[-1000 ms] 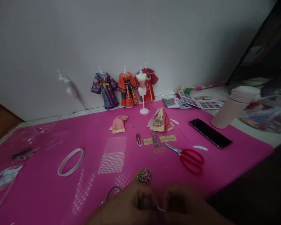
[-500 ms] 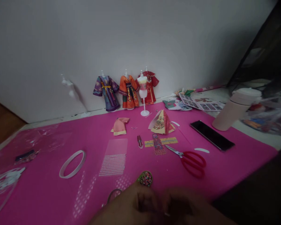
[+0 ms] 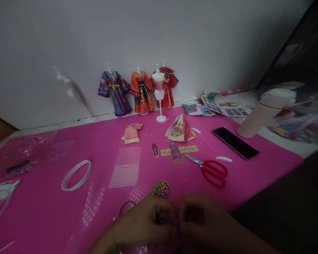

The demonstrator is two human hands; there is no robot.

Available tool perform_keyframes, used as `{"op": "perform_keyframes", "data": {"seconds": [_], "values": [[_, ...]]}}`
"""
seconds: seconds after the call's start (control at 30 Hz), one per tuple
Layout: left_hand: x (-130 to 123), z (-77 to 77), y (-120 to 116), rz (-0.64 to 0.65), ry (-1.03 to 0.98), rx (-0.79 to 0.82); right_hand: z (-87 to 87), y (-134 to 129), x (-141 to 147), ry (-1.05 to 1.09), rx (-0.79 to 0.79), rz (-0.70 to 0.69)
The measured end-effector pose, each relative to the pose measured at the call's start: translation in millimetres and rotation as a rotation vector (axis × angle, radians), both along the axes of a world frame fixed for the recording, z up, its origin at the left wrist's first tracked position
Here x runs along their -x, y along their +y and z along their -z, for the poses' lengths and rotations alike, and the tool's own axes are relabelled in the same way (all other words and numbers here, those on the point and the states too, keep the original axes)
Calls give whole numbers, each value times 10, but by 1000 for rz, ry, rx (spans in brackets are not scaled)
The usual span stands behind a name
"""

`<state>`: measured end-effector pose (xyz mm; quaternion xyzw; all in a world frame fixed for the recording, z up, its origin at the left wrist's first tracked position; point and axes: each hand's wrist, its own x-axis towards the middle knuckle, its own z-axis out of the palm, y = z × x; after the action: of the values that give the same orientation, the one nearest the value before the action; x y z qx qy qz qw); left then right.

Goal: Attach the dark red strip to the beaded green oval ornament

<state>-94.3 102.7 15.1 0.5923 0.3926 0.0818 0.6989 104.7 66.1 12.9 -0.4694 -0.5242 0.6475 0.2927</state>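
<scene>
At the bottom centre my left hand (image 3: 145, 220) and my right hand (image 3: 201, 217) meet with curled, pinched fingers. Whatever lies between the fingertips is dark and blurred, too unclear to name. Just beyond my left hand is a green dish of small mixed beads (image 3: 161, 189), and a round metal ring (image 3: 127, 206) sits beside that wrist. Further off lie red-handled scissors (image 3: 214, 173), yellow and purple patterned fabric strips (image 3: 176, 152), a small dark red trim piece (image 3: 155, 150), a sheet of rhinestones (image 3: 125, 174), a pink doll top (image 3: 132, 133) and a folded doll skirt (image 3: 179, 129).
Dressed doll forms (image 3: 141, 91) lean on the wall behind a small white mannequin (image 3: 160, 106). A phone (image 3: 235, 143) and a pale bottle (image 3: 265, 113) stand right. A roll of tape (image 3: 76, 176) and plastic packaging (image 3: 39, 151) lie left on the pink mat (image 3: 69, 218).
The view has tilted slightly down and shifted right, so the table things appear higher and further left. Both hands show more fully, still held together.
</scene>
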Motion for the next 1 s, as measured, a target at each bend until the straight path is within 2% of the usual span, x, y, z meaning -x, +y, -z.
{"op": "perform_keyframes", "data": {"seconds": [0.1, 0.27, 0.33, 0.43, 0.5, 0.6, 0.67, 0.8, 1.0], "values": [[-4, -6, 9, 3, -2, -3, -10, 20, -11, -63, -69, 14], [17, -40, 65, -26, -31, -71, -190, 66, -148, -127, -89, 35], [35, -47, 115, -124, -43, -186, -240, 78, -236, -146, -94, 63], [51, -38, 190, -291, -16, -414, -226, 103, -370, -186, -123, 126], [44, -24, 212, -326, 24, -589, -186, 132, -443, -227, -144, 144], [9, 5, 188, -255, 75, -834, -154, 199, -512, -298, -177, 142], [-17, 34, 154, -201, 115, -939, -169, 253, -527, -348, -217, 132], [-49, 102, 113, -158, 218, -1052, -234, 384, -451, -416, -300, 91], [-16, 151, 166, -164, 358, -1146, -264, 721, -103, -405, -339, 79]]}}
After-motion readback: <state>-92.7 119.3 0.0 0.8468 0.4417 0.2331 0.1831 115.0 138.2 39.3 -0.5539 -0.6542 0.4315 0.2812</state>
